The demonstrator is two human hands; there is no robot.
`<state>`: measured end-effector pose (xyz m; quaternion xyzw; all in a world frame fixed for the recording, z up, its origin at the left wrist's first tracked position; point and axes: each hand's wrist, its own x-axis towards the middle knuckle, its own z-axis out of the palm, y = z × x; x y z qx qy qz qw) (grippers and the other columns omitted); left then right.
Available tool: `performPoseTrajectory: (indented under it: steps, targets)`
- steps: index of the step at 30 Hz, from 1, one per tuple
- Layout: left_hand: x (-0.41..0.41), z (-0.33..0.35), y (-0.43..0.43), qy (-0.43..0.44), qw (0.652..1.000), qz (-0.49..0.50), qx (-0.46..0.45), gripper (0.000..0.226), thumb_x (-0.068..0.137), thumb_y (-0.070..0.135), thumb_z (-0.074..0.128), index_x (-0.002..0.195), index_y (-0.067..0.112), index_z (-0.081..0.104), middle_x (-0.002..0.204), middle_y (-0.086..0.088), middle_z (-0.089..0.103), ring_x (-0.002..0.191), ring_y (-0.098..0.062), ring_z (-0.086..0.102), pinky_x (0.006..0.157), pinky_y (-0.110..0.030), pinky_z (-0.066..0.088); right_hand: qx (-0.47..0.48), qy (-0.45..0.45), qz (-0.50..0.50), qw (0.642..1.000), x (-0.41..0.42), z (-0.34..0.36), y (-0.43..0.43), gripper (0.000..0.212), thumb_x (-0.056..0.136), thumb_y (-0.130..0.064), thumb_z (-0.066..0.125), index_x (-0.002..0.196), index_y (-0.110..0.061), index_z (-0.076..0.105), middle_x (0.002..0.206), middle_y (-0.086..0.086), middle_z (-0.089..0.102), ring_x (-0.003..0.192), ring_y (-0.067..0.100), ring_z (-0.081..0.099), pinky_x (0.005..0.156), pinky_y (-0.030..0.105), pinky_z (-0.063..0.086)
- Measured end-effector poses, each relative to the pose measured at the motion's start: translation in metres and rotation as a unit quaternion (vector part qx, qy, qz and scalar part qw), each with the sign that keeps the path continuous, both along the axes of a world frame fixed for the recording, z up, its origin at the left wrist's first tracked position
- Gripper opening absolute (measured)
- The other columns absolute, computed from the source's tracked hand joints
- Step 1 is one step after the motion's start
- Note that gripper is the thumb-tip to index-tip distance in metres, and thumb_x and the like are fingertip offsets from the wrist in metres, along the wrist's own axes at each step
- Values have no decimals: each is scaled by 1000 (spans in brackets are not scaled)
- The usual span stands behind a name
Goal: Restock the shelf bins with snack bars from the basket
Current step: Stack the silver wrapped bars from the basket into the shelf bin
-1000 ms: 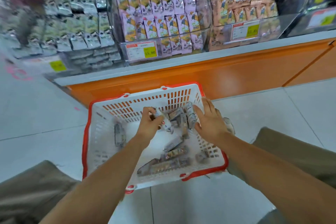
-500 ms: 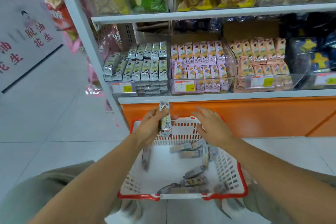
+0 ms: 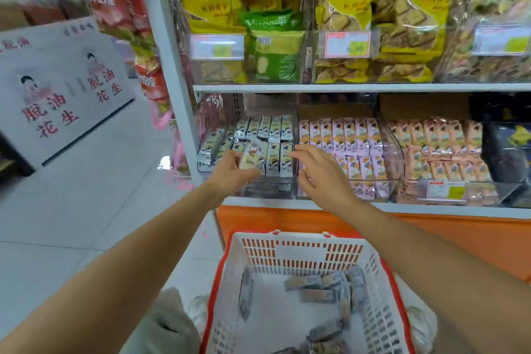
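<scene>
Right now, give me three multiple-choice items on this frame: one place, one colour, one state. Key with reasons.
1. The snack bar in the left hand is: A) on the top shelf B) at the silver-bar bin C) on the floor.
2. The basket rim is: A) blue B) red C) green.
3. The right hand is: A) open, holding nothing B) gripping a bar C) gripping the basket.
Key: 1 B, it is held at the rows of silver bars; 2 B, red edging frames the white mesh; 3 A, fingers spread, nothing in them.
</scene>
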<state>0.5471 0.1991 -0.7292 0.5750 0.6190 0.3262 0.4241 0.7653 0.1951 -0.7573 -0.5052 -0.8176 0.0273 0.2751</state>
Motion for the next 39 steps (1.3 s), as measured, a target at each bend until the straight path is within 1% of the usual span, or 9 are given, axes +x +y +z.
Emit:
performPoseTrajectory:
  steps: [4,9,13,20,24,29,32,36,39]
  targets:
    - [-2,21,45,210,975,-54,54,38,86,17,69,115,7,46,95,-12,61,74,-23,56,63,-35,46,-2,-1,-7,1000,-2,8,29,43,97,-12,46,140,-17,48,145,1,42,134,20,36,112,35,27]
    - [7,31,96,472,852,-191,122,51,88,34,66,135,20,53,132,-5,59,119,-28,53,98,-42,44,7,8,-22,1000,-1,9,65,40,95,-12,48,135,-14,53,141,4,47,133,22,39,111,41,28]
    - [14,23,113,545,788,-232,169,46,90,29,64,135,35,54,133,-4,54,128,-28,37,104,-44,29,-13,-2,-26,1000,1,3,81,39,95,-23,52,134,-18,55,146,3,42,136,21,35,111,40,22]
    - [-1,-4,105,490,835,-114,221,59,85,23,66,140,21,46,137,-9,43,125,-30,34,101,-42,35,1,-100,-18,995,-16,-7,87,55,81,-62,64,119,-22,65,153,6,33,141,25,26,112,42,10]
    - [-12,-15,88,480,846,-26,233,48,88,21,59,135,17,50,132,-10,49,123,-31,39,100,-38,32,19,-142,-44,989,-35,-6,86,46,81,-53,68,105,-14,69,140,6,44,136,24,31,108,43,10]
    - [-15,-34,69,532,818,-63,208,47,92,32,52,137,21,48,147,-7,40,138,-28,30,116,-43,15,49,-115,-90,988,-40,-7,72,30,77,-42,65,79,-13,69,114,3,56,121,22,46,104,43,13]
    - [-11,-41,64,507,832,-83,209,50,95,33,50,142,22,42,151,-6,36,140,-27,29,116,-42,17,61,-93,-110,988,-34,-10,65,25,77,-36,66,65,-14,67,107,1,59,115,21,51,106,46,20]
    - [0,-44,62,452,863,-94,206,51,96,33,48,145,24,40,151,-6,37,140,-26,29,117,-42,18,51,-81,-130,987,-29,-15,62,25,83,-33,66,66,-15,69,107,-1,58,114,20,50,105,42,17]
    - [6,-41,60,399,885,-88,221,50,96,32,49,143,19,43,140,-9,47,129,-28,39,108,-40,29,38,-53,-128,990,-30,-14,66,25,88,-33,65,72,-14,71,111,2,59,112,21,51,101,39,25]
